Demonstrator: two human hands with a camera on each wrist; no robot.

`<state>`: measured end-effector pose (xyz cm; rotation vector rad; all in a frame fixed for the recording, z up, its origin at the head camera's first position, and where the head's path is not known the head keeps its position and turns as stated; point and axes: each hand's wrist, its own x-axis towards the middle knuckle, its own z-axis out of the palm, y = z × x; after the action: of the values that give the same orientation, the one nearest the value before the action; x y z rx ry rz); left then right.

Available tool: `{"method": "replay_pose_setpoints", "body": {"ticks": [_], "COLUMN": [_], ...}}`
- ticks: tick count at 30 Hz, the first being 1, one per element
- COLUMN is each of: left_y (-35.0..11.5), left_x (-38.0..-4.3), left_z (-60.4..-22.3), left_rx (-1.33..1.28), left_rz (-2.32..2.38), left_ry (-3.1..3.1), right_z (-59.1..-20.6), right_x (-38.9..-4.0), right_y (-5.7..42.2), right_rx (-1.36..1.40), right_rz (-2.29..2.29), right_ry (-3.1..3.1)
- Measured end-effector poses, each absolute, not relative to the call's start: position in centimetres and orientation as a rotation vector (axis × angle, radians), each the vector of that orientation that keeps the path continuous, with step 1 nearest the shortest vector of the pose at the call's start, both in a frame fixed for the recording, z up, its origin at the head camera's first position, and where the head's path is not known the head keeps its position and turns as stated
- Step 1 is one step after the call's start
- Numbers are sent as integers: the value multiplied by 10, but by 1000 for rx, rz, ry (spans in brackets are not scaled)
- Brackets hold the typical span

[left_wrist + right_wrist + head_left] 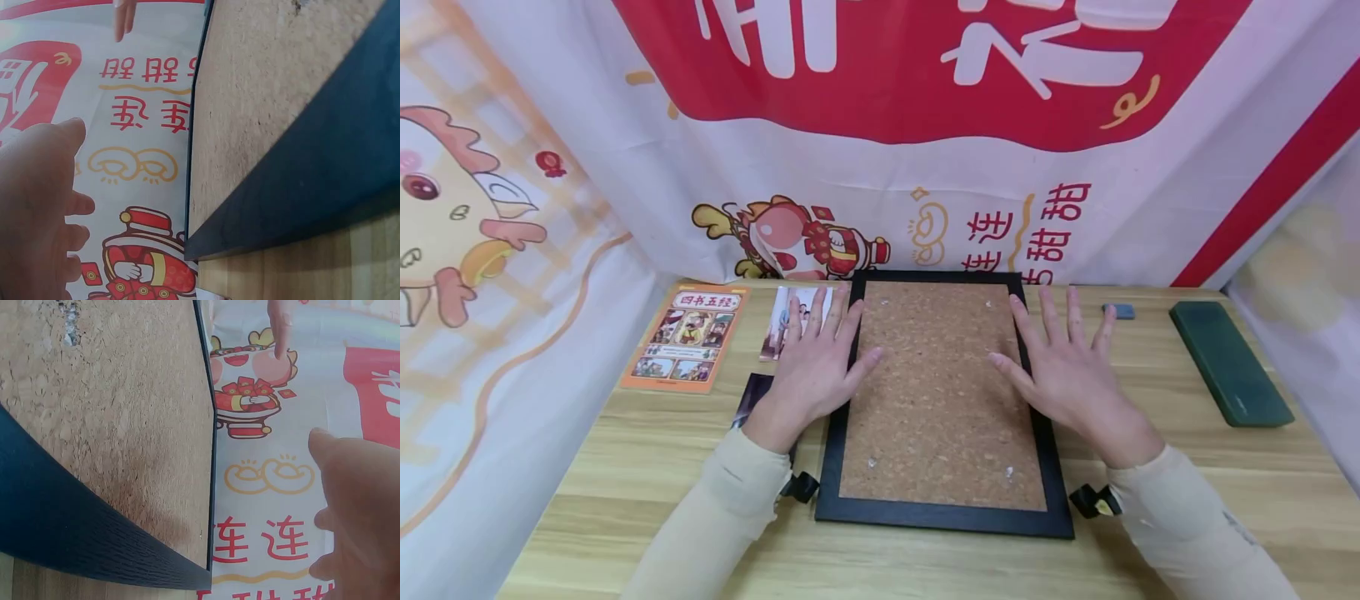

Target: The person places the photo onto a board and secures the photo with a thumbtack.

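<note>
Can see a cork panel [940,400] in a black frame [943,517], lying flat at the middle of the wooden table [925,567] with its far edge next to the printed backdrop [887,175]. Can see the left hand [815,367] over the frame's left side and the right hand [1069,371] over its right side, both with straight, spread fingers and with thumbs above the cork. In both wrist views, can see space between hand and frame. Can also make out silvery spots [1009,474] near the cork's corners (too small to identify).

Reads 四书五经 across the top of an orange booklet [687,340], at the table's far left, above comic-like pictures and lines too fine to read. Can read 连连 and 甜甜 in red on the backdrop, sideways in the head view, upright in the right wrist view. Cannot read the big white characters on the red panel [880,108], cut off above.

Beside the left hand, can see a photo card [778,321] and a dark card [752,396], both partly hidden. To the right, can see a blue block [1120,312] near the little finger and, farther out, a green case [1231,364] with a faint, illegible mark.
</note>
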<state>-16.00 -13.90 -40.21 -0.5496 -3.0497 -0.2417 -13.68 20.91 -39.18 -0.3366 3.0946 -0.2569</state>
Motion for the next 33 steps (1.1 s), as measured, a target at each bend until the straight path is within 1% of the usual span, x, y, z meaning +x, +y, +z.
{"method": "replay_pose_setpoints", "body": {"ticks": [7, 20, 28, 33], "left_y": [-147, -168, -181, -190], "left_x": [-163, -177, -184, -194], "left_z": [-402, -385, -380, -377], "left_rx": [-546, -469, -377, -303], "left_rz": [-192, -288, -326, -411], "left_ry": [-3040, -2968, -2942, -2998], "right_z": [-392, -392, -402, -408], "right_x": [-143, -159, -171, -180], "right_y": [216, 240, 258, 272], "right_rx": [-339, -268, -109, -82], "right_rz": [-330, -448, -546, -582], "right_ry": [3144, 3246, 3207, 3157]}}
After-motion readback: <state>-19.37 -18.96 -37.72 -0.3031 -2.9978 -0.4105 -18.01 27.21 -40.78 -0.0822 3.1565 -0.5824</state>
